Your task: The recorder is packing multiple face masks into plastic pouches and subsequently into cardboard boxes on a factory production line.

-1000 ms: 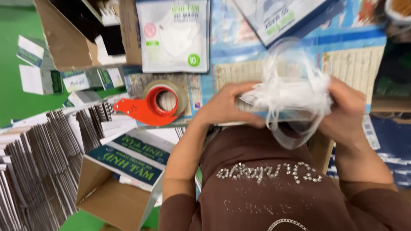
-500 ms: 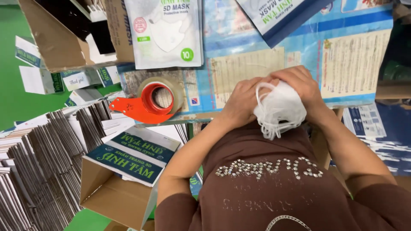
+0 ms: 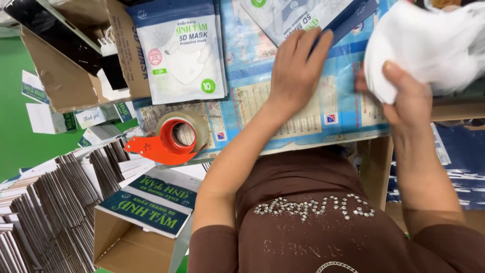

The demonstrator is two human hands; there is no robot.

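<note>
Two hands were up on the table in the head view. The right hand had its thumb and fingers clamped on a bunch of white masks, off at the table's right end, bunch running up and rightward from the grip. The left hand lay flat, gripping nothing, fingertips on a blue-edged mask pouch, so it was nearer that pouch. A cardboard box below held dark green flat cartons; a red tape dispenser sat nearby.
</note>
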